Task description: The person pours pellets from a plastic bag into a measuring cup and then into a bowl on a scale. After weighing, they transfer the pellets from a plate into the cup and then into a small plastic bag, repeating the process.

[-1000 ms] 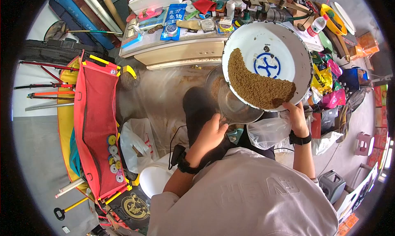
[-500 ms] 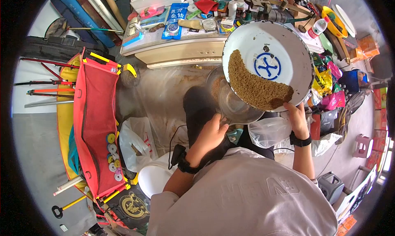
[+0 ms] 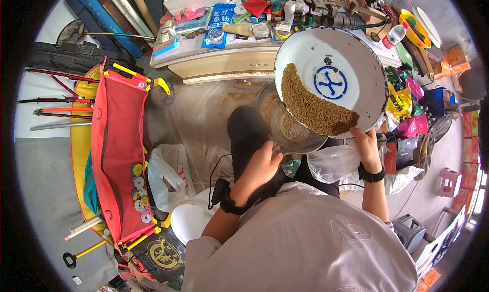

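Observation:
My right hand (image 3: 366, 146) grips the lower rim of a white enamel basin (image 3: 351, 52) with a blue mark in its middle. The basin is tilted toward the left, and brown granules (image 3: 310, 108) lie heaped along its lower edge. Under that edge sits a clear glass bowl (image 3: 285, 126) with some of the brown granules in it. My left hand (image 3: 261, 167) holds the near rim of the glass bowl. Both wrists wear black bands.
A cluttered cream counter (image 3: 224, 62) with packets and tools runs along the back. A red and yellow fabric rack (image 3: 117, 149) stands at left, with a white plastic bag (image 3: 168, 177) and a white bucket (image 3: 191, 220) near my left elbow. Colourful packets (image 3: 407, 108) pile at right.
The basin has tipped slightly further, and granules have slid down from it into the glass bowl, which now holds more. Both hands keep their grips.

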Demonstrator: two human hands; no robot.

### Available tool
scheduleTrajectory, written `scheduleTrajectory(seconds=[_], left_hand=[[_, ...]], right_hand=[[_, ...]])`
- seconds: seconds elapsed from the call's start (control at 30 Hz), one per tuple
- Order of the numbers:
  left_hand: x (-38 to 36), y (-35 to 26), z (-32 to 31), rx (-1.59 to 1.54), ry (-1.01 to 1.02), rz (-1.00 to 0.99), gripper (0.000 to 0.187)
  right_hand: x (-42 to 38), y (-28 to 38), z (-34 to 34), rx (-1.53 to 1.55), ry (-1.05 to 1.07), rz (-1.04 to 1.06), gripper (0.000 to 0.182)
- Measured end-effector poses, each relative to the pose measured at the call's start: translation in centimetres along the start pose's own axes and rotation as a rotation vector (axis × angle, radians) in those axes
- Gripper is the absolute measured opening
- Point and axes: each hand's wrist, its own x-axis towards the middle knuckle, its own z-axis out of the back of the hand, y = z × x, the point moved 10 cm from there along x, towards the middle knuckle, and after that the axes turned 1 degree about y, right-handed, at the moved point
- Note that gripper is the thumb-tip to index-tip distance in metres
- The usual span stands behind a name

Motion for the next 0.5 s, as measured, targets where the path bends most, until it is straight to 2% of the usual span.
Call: scheduleTrajectory(seconds=[0.03, 0.1, 0.23, 0.3, 0.5], left_hand=[[0.0, -0.4, 0.2, 0.0, -0.001, 0.0, 0.02], [-0.2, 0.8, -0.6, -0.007, 0.147, 0.231, 0.028], [-0.2, 0.8, -0.6, 0.009, 0.148, 0.22, 0.029], [-0.1, 0.0, -0.1, 0.006, 0.026, 0.057, 0.021], [-0.2, -0.4, -0.1, 0.003, 0.033, 0.053, 0.022]], right_hand=[[0.0, -0.1, 0.1, 0.011, -0.005, 0.005, 0.031], [0.1, -0.2, 0.2, -0.003, 0.001, 0.005, 0.032], [0.1, -0.2, 0.3, -0.024, -0.019, 0.032, 0.031], [0.0, 0.2, 0.2, -0.041, -0.017, 0.031, 0.031], [0.0, 0.4, 0.2, -0.068, -0.013, 0.033, 0.03]])
